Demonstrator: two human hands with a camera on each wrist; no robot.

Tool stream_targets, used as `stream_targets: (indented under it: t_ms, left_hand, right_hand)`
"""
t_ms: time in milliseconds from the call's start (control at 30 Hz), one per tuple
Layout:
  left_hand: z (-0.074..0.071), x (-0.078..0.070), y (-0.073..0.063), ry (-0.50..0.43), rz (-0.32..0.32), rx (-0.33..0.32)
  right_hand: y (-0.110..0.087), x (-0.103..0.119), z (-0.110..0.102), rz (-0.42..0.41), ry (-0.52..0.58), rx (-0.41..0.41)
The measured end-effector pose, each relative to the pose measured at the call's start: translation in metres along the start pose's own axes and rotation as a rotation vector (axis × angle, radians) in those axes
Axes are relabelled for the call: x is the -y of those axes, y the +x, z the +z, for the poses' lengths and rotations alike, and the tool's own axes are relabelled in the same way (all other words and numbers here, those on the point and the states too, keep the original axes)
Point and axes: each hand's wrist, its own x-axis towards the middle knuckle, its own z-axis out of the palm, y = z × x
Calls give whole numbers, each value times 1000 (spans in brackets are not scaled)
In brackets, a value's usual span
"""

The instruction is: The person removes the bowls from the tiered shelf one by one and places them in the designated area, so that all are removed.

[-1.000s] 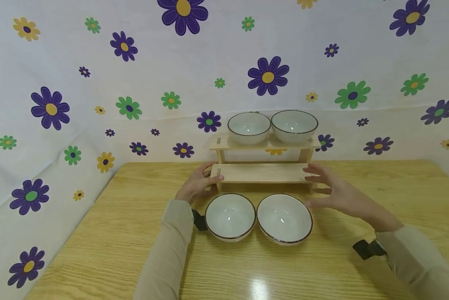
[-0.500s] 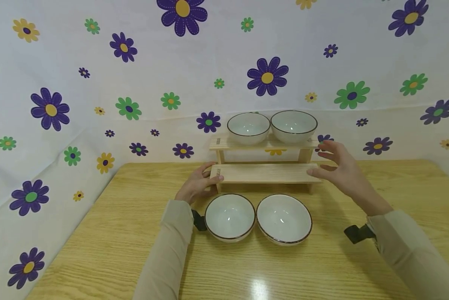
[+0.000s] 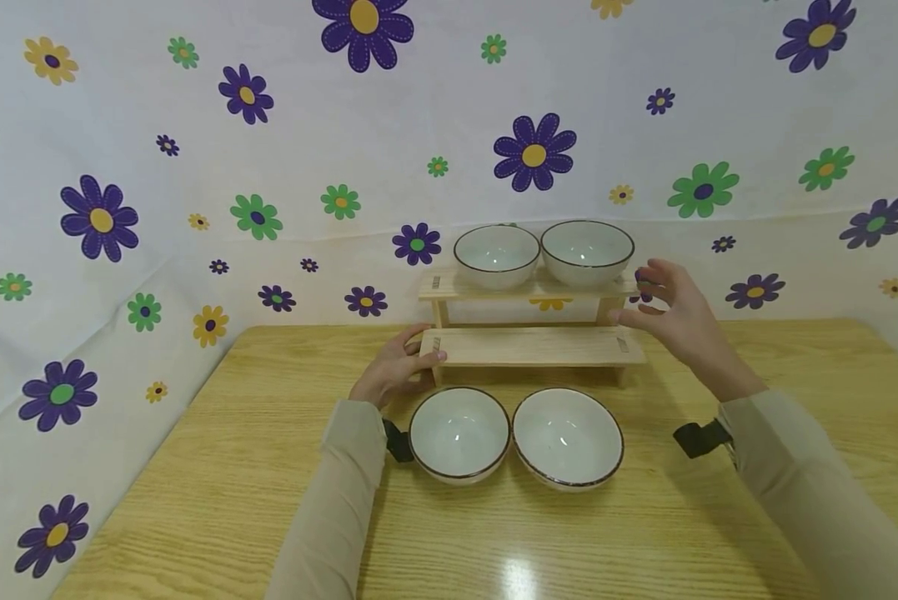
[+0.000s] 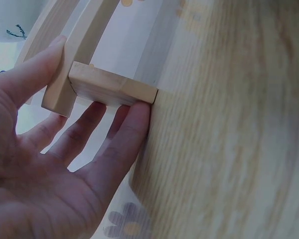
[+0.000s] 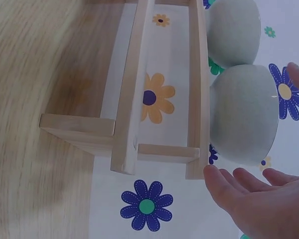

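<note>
A two-tier wooden shelf [image 3: 531,346] stands at the back of the table. My left hand [image 3: 398,368] grips its left end, thumb over the lower board; the left wrist view shows the fingers [image 4: 132,127] against the leg. Two white bowls with dark rims sit on the top board: a left bowl [image 3: 497,250] and a right bowl [image 3: 588,246]. Beside the right bowl my right hand [image 3: 689,325] hovers, fingers spread and relaxed, holding nothing. From the right wrist, its fingertips [image 5: 213,174] appear by the top board's end, just under the nearer bowl [image 5: 241,114].
Two more white bowls, a left one [image 3: 459,433] and a right one [image 3: 569,437], stand side by side on the wooden table [image 3: 268,467] before the shelf. A white flower-patterned cloth [image 3: 283,158] hangs directly behind it.
My right hand has risen from beside the lower board's right end to the height of the top board. The left hand, shelf and bowls have stayed in place.
</note>
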Motion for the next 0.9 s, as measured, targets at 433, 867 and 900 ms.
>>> stream_targets:
  t_ms: [433, 867, 900]
  left_hand:
    - [0, 1, 0, -3, -6, -2]
    - [1, -1, -1, -17, 0, 7]
    - [1, 0, -1, -19, 0, 8]
  right_hand:
    - [20, 2, 3, 27, 66, -28]
    - [40, 9, 8, 43, 151, -16]
    - [42, 9, 9, 46, 163, -13]
